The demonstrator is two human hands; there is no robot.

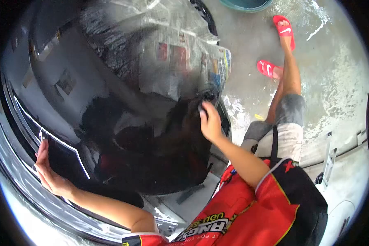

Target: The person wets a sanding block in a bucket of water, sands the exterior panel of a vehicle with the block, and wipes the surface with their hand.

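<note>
My left hand [55, 178] rests at the left edge of a glossy black curved panel [151, 143], its fingers stretched out. The fingertips lie by a thin white line [61, 142] that runs along the panel. At the panel's right side my right hand [211, 123] has its fingers closed around a small dark thing, too dark to identify. That hand is just below crumpled newspaper sheets [164, 53], which cover the upper part of the black surface and look dusted with black.
A teal basin [248, 4] stands on the wet, stained grey floor [250, 37] at the top. My feet in red slippers [266, 69] are at the upper right. A white panel [344, 172] lies along the right side.
</note>
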